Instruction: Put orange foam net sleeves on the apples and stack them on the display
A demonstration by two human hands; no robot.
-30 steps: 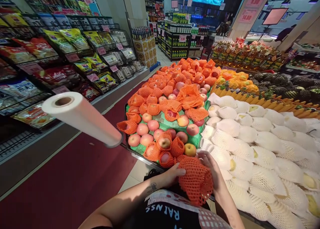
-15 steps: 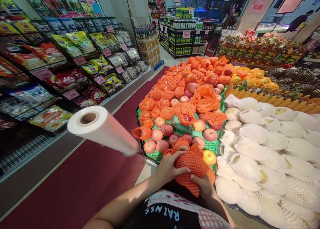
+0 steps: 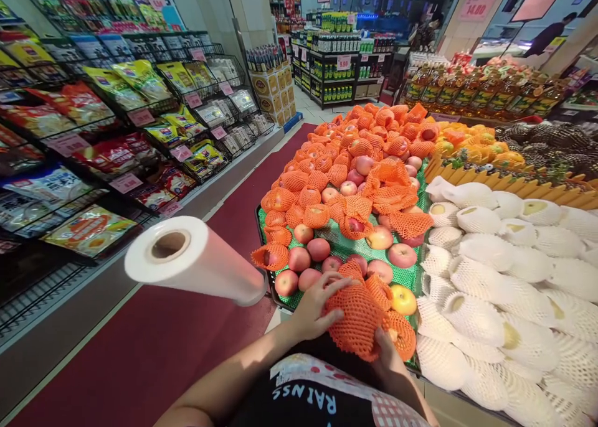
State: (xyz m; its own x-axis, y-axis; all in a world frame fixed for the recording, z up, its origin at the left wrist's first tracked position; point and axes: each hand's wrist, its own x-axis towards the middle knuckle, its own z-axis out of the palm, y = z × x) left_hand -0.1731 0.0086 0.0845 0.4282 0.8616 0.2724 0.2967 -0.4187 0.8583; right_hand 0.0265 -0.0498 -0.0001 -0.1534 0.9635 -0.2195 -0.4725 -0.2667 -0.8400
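Close to my body, at the front edge of the apple display, my two hands are on an orange foam net sleeve [image 3: 355, 318]. My left hand [image 3: 315, 309] grips it from the left, fingers across the top and thumb on the near side. My right hand [image 3: 389, 352] holds its lower right side, with the thumb showing and the other fingers hidden behind. Whether an apple sits inside this sleeve, I cannot tell. Bare red apples [image 3: 308, 281] lie just beyond on green netting [image 3: 334, 234]. A yellow apple [image 3: 402, 299] and another netted apple [image 3: 399, 335] are beside my right hand.
A large plastic bag roll [image 3: 210, 259] stands at the display's left corner. Netted apples [image 3: 322, 159] are heaped farther back. To the right lie rows of fruit in white foam nets [image 3: 486, 277]. Racks of packaged food [image 3: 112, 147] line the left, across a red floor strip [image 3: 187, 327].
The foam net has turned a little in my hands, and my left fingers have lifted and spread slightly. My view has shifted a bit. More of the netted apple by my right hand shows.
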